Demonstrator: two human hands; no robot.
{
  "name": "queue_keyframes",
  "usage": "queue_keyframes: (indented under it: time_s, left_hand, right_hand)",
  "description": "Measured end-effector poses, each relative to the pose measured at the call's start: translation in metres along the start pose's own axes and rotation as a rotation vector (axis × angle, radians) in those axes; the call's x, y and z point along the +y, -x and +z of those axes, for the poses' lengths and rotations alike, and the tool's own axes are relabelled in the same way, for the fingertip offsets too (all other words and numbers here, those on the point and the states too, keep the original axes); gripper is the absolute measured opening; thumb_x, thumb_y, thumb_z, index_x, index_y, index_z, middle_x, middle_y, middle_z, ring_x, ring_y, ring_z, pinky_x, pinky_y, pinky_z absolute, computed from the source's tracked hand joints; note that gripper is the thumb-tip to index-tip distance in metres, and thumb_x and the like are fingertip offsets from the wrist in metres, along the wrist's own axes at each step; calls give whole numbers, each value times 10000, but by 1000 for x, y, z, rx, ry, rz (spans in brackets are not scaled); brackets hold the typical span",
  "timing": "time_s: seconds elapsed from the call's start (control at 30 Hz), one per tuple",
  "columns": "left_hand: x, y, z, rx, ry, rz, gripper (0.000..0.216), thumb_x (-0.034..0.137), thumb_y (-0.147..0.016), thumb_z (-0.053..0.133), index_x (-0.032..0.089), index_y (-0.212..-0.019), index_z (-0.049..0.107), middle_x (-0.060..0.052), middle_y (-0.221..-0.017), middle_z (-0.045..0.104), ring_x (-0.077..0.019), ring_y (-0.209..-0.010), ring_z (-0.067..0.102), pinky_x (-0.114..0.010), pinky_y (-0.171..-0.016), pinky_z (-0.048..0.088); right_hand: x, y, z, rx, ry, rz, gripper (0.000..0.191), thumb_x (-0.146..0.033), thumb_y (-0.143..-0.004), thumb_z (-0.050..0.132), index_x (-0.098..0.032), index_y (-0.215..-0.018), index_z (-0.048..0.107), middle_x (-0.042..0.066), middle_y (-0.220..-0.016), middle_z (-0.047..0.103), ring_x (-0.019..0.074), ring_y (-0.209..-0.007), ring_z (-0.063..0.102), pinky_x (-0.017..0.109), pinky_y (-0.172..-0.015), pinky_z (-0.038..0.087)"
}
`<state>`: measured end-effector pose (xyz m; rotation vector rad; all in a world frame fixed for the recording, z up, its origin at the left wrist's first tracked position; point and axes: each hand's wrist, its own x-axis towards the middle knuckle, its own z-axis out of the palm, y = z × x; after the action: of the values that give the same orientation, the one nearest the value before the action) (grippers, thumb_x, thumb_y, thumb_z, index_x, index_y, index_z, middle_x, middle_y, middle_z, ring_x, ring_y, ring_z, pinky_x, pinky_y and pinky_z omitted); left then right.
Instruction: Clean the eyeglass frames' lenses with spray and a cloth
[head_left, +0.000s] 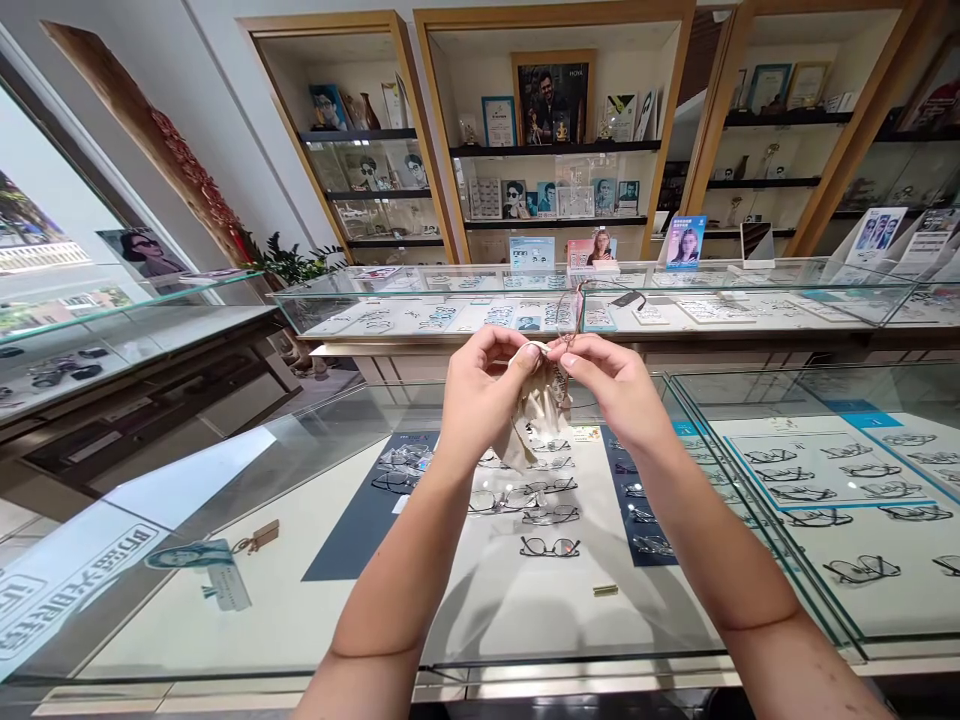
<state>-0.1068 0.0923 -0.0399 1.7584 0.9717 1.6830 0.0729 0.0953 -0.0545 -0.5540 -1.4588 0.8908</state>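
Note:
Both my hands are raised together above the glass counter. A pale cream cloth [541, 412] hangs down in folds from the fingers of my left hand [487, 385], which pinch it. My right hand [609, 375] has its thumb and fingers closed on a pair of thin-framed eyeglasses [580, 308]. The dark temples of these glasses stick up and out to the right, past the fingertips. The cloth meets the glasses between my two hands; my fingers hide how far it wraps around the frame.
Below my hands is a glass display case [480, 625] with several eyeglasses [550, 547] inside. A small gold piece [605, 590] and a brown key-ring tag [264, 535] show near the front. Another glass counter [337, 305] runs across behind, before wooden shelves [555, 150].

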Motion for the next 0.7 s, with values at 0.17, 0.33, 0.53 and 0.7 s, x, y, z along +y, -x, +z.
queue_keyframes:
  time_s: [0.17,0.33,0.53,0.7]
  left_hand:
    - [-1,0,-1,-41,38,-4,267,430,-948,800,207,-906,660,-15,-852,693,-153,-775,644,-268,-753,520]
    - [0,2,-2,-105,49,6,319,494,-949,817,215,-916,665,-22,-867,682,-165,-790,634,-278,-757,506]
    - [7,3,-7,-347,7,46,420,558,-1079,615,201,-898,743,-30,-767,660,-181,-748,619,-312,-758,512]
    - [0,1,-1,-230,28,54,292,482,-971,806,203,-1026,741,-58,-1014,744,-178,-910,679,-295,-860,544]
  right_hand:
    - [2,-1,-1,33,-6,41,263,-534,-882,873,-283,-960,867,34,-1034,838,241,-1039,738,405,-1000,580]
    - [0,-2,-3,83,3,11,256,-520,-884,872,-267,-923,857,42,-1042,833,238,-1026,731,402,-999,576]
    - [-4,-2,-4,159,-8,-44,214,-497,-887,874,-287,-934,875,40,-1053,820,241,-1032,718,407,-993,577]
    - [-4,1,-4,107,-82,-35,126,-415,-936,838,-302,-967,881,30,-1076,814,226,-1027,716,375,-949,577]
